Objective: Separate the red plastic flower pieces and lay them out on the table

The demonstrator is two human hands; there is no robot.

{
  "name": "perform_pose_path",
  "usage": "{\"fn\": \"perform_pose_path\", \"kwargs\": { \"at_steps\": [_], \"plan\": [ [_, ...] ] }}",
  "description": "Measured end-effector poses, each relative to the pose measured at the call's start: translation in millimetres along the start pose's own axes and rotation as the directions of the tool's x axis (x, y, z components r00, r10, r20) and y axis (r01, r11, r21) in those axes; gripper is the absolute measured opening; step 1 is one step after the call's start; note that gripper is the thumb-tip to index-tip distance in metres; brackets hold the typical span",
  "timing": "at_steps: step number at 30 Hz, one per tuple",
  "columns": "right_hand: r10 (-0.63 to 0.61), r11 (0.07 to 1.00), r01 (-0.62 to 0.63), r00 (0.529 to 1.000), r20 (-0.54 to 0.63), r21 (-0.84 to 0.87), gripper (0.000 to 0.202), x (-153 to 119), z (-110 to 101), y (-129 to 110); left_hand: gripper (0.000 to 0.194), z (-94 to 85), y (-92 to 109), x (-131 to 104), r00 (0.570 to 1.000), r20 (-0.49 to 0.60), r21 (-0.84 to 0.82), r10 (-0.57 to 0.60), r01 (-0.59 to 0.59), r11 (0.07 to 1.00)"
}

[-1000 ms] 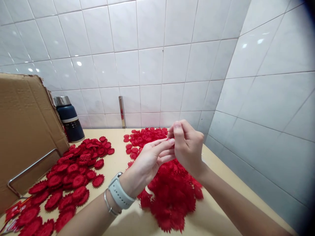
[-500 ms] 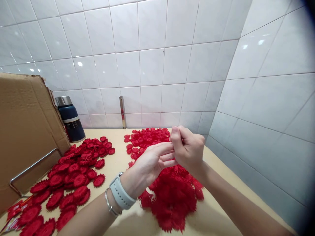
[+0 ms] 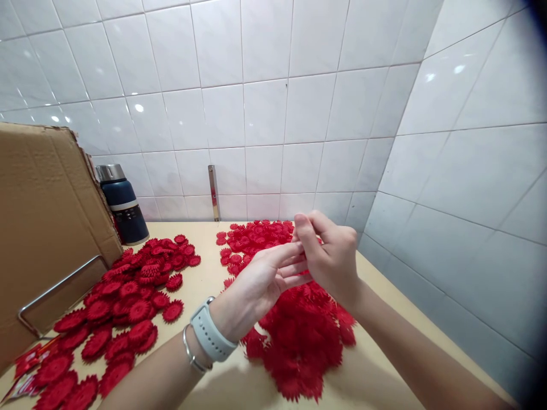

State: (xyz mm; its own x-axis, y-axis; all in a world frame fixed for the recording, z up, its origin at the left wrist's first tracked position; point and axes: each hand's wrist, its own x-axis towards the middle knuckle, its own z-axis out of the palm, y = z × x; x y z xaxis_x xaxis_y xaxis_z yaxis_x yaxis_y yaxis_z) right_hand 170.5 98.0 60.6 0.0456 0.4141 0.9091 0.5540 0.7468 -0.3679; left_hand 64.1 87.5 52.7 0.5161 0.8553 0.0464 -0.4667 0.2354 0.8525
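Note:
My left hand (image 3: 265, 279) is palm up with its fingers stretched toward my right hand, their tips touching it; nothing shows in the palm. My right hand (image 3: 331, 256) is closed, thumb pressed against the curled fingers, and whatever it grips is hidden. Both are above a big pile of red, jagged-edged discs (image 3: 303, 341). More red discs (image 3: 252, 236) lie behind the hands, near the wall. On the left, another heap of thicker red discs (image 3: 128, 290) spreads over the pale table (image 3: 205, 239).
A cardboard box (image 3: 47, 216) stands at the left, with a bent metal wire (image 3: 64, 285) in front. Behind it is a dark blue bottle (image 3: 126, 213). A metal strip (image 3: 213, 193) leans on the white tiled wall. Red wrappers (image 3: 32, 364) lie at lower left.
My right hand has shifted slightly right and up, and my left fingertips have moved with it. The two hands stay in contact.

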Motion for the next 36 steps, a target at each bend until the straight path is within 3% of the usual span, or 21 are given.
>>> {"fn": "perform_pose_path", "kwargs": {
  "at_steps": [3,7,16,21,28,36],
  "plan": [
    [0.127,0.982,-0.131,0.991,0.036,0.135,0.029,6,-5,6,0.005,-0.7,2,-1,0.993,-0.078,-0.01,0.087,-0.088,0.996],
    [0.227,0.946,-0.212,0.973,-0.034,0.245,0.031,12,-9,14,0.015,0.2,5,-3,0.977,-0.166,0.014,0.135,-0.135,0.991],
    [0.309,0.89,-0.304,0.95,0.04,0.339,0.029,3,3,7,0.025,3.0,4,-1,0.973,-0.171,0.07,0.154,-0.144,0.987],
    [0.263,0.899,-0.265,0.963,0.053,0.348,0.028,-2,6,1,0.005,2.0,0,0,0.956,-0.181,0.094,0.233,-0.219,0.971],
    [0.187,0.949,-0.193,0.981,0.049,0.25,0.026,-4,6,1,0.004,5.2,-1,-1,0.973,-0.138,0.04,0.183,-0.179,0.983],
    [0.14,0.971,-0.162,0.981,0.131,0.177,0.025,-4,8,-2,0.002,5.2,-4,-1,0.976,-0.133,-0.017,0.173,-0.177,0.984]
  ]
}}
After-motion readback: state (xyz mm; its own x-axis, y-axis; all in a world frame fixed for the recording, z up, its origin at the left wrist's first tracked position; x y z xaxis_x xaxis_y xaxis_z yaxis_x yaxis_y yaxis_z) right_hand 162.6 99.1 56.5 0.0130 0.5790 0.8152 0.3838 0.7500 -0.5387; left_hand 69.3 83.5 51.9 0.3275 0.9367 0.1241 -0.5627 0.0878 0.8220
